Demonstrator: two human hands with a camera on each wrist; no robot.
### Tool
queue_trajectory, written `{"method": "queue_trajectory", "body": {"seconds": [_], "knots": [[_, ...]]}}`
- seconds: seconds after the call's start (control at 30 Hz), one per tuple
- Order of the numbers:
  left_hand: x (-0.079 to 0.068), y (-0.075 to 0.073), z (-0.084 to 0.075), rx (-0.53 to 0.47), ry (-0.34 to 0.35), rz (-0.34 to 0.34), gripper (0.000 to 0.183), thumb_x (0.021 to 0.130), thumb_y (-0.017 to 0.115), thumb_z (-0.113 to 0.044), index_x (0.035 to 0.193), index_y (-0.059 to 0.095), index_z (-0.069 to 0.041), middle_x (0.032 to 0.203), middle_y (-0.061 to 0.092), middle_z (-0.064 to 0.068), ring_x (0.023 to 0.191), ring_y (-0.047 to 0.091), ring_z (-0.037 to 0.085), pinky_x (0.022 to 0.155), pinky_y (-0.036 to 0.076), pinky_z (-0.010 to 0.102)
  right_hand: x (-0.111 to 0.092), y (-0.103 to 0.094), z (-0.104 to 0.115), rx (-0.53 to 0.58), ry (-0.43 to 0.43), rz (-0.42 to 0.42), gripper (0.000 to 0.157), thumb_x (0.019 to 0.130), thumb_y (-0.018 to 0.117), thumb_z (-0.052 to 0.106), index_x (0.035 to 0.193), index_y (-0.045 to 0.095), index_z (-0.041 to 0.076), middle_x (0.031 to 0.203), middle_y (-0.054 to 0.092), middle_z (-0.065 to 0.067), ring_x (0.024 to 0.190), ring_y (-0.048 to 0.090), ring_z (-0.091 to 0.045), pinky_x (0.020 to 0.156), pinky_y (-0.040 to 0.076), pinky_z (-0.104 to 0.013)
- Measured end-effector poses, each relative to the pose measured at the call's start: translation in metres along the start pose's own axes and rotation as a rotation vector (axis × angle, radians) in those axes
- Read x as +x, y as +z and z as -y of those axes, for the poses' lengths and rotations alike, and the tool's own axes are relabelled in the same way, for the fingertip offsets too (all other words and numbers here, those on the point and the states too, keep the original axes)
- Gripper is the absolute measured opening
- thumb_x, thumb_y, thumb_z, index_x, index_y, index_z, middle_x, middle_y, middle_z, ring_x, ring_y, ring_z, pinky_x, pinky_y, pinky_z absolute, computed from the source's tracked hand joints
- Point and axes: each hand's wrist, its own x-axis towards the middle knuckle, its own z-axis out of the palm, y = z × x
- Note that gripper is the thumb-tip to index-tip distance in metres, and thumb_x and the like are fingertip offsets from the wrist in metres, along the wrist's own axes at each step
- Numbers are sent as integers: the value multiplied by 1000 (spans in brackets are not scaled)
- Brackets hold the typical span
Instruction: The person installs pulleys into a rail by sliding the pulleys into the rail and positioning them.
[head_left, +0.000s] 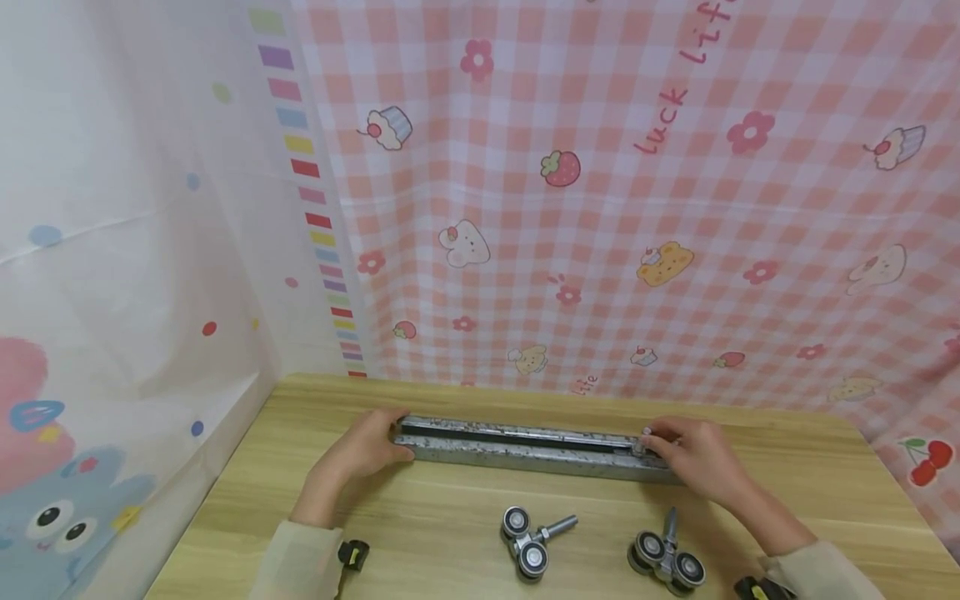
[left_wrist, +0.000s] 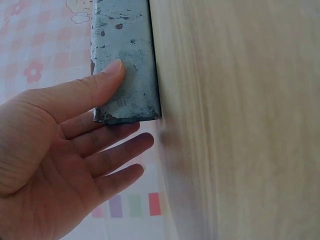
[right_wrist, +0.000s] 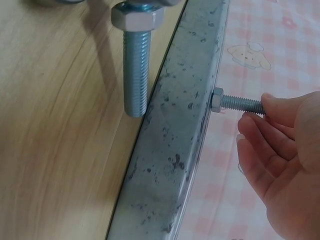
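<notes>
A scuffed grey steel C-channel rail (head_left: 510, 457) lies across the table with its slot facing up. My left hand (head_left: 365, 447) grips the rail's left end, with the thumb (left_wrist: 102, 85) on the near side wall; the other fingers are partly hidden behind the end. Near the rail's right end, my right hand (head_left: 701, 460) pinches the tip of a threaded bolt (right_wrist: 240, 103) between thumb and fingers. The bolt stands up out of the slot, its hex nut at the slot's edge. Whatever it joins inside the rail is hidden.
Two twin-wheel roller trolleys with threaded bolts lie in front of the rail: one trolley (head_left: 523, 546) near the middle, another trolley (head_left: 664, 562) towards the right. A pink checked cloth (head_left: 600, 208) hangs behind the wooden table (head_left: 435, 533).
</notes>
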Motion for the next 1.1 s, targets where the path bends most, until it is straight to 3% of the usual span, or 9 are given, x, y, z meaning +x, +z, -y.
{"method": "queue_trajectory", "body": {"seconds": [0.4,1.1], "knots": [[1,0,0,13,6,-1,66,85,87,-8,142,58,8,127,68,21,120,64,36,103,54,53,7,2,13,19,122,147,12,95,76,7,106,80,2,91,78,0,78,71,-10,65,59,-28],[1,0,1,21,22,-11,65,83,89,-8,139,61,8,126,69,20,117,64,35,102,54,53,18,10,27,57,85,216,10,97,75,8,103,81,3,88,77,1,67,60,-2,54,48,-24]]}}
